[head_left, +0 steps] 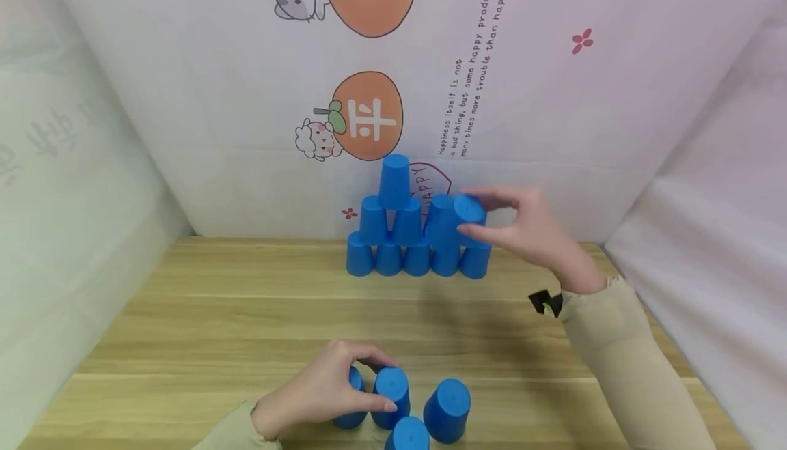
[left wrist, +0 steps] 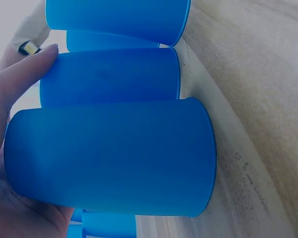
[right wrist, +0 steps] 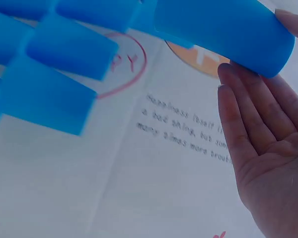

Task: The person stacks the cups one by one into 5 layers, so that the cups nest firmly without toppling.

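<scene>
My right hand (head_left: 522,228) pinches an upside-down blue cup (head_left: 470,209) by its closed end, between thumb and fingers. This cup is slightly tilted, and overlaps the right side of a pyramid of blue cups (head_left: 417,259) in the head view. One cup (head_left: 395,182) tops the pyramid on the left, above a middle row. At the front, my left hand (head_left: 326,382) has thumb and fingers around the upper part of another upside-down blue cup (head_left: 392,395). A further cup (head_left: 349,419) stands partly hidden behind that hand.
Two more upside-down cups, one at the right (head_left: 447,412) and one at the front edge of view (head_left: 408,435), stand close to my left hand. The wooden table (head_left: 246,300) ends at a printed white cloth (head_left: 246,184) behind the pyramid. White cloth sides flank it.
</scene>
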`<act>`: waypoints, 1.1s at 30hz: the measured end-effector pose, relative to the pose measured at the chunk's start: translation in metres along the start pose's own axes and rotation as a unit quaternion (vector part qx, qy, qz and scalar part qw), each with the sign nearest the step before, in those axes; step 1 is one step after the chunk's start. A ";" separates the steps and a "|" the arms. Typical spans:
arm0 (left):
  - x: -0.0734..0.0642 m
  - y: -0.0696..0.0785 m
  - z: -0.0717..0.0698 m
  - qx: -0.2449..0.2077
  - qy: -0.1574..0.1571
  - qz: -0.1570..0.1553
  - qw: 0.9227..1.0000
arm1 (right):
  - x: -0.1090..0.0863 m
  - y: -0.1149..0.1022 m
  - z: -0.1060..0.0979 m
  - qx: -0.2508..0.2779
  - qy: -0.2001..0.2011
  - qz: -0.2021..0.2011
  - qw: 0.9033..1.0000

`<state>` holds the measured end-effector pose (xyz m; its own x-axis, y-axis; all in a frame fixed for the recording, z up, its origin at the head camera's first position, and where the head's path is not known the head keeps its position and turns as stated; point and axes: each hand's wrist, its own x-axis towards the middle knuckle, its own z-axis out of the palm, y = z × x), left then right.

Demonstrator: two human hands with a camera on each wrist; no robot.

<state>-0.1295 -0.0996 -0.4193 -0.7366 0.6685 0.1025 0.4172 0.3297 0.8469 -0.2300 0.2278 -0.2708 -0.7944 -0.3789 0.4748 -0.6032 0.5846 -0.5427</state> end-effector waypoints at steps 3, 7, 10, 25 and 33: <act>0.000 0.001 -0.001 0.002 0.000 0.000 1.000 | 0.020 -0.001 -0.008 0.002 0.026 0.001 1.000; 0.001 0.002 -0.001 0.005 0.000 0.000 1.000 | 0.043 -0.004 -0.015 -0.010 0.050 0.024 0.998; 0.001 0.002 -0.001 0.006 -0.001 0.000 1.000 | 0.059 -0.004 -0.016 -0.029 0.050 0.052 0.997; 0.001 0.005 -0.002 0.005 -0.001 -0.008 1.000 | 0.103 0.023 0.019 -0.030 -0.026 0.116 0.992; 0.001 0.004 -0.002 0.008 -0.003 -0.009 1.000 | 0.104 0.030 0.026 -0.026 -0.034 0.123 0.992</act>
<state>-0.1291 -0.0989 -0.4146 -0.7411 0.6661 0.0838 0.4125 0.3533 0.8397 -0.3325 0.1870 -0.2554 -0.9209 -0.2668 0.2843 -0.3879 0.7005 -0.5990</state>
